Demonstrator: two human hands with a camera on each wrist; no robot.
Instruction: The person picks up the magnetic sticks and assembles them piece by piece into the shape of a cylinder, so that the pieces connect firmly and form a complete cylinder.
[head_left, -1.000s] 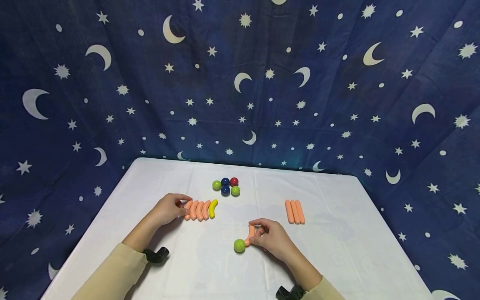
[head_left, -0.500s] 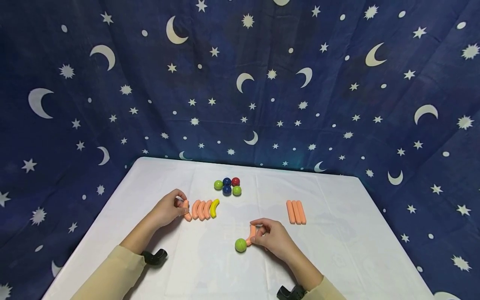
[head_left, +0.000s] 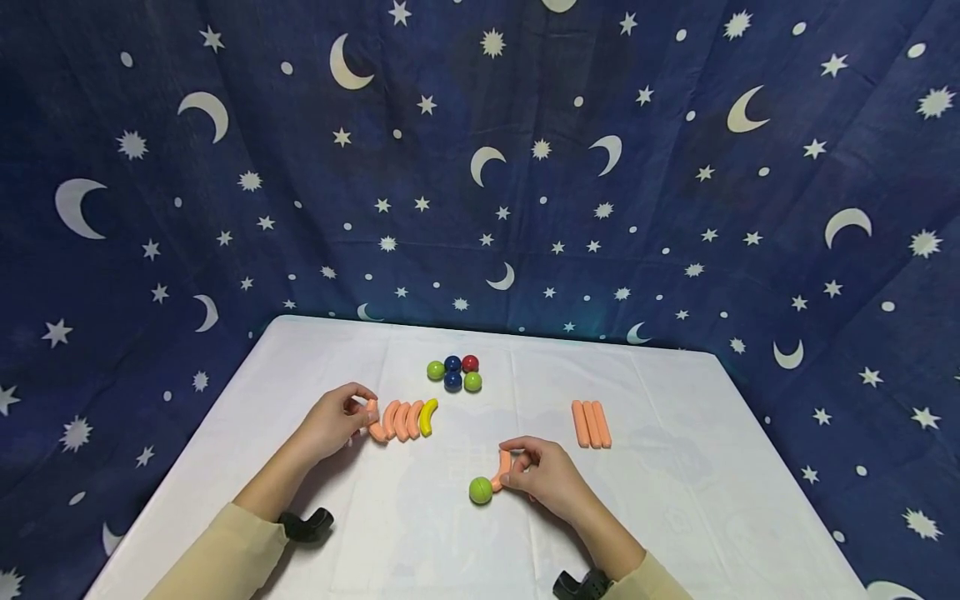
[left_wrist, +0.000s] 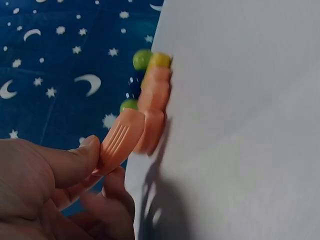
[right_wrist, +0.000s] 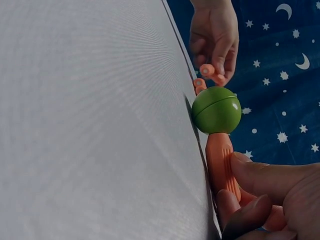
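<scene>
Thumb and fingers of my left hand (head_left: pixel 336 423) pinch a curved orange rod (left_wrist: pixel 122 137) with fine grooves on its side. Just right of it in the head view lies a row of curved rods (head_left: pixel 402 420), several orange with a yellow curved rod (head_left: pixel 428 417) at the right end. Near the table's middle, my right hand (head_left: pixel 549 477) pinches another curved orange rod (right_wrist: pixel 219 160). A larger green ball (right_wrist: pixel 217 111) with a seam sits against that rod's end. In the right wrist view, the left hand and its rod show beyond the ball.
Behind the row, small shiny balls (head_left: pixel 453 381) in green, dark blue and red stand grouped. Three straight orange rods (head_left: pixel 592 424) lie side by side at the right. The white-covered table (head_left: pixel 652 517) ends at a dark blue starry curtain (head_left: pixel 480 250).
My left hand has drawn the leftmost curved orange rod a little left, away from the row, and turned it, leaving a small gap. The right hand, its rod and the green ball stay put.
</scene>
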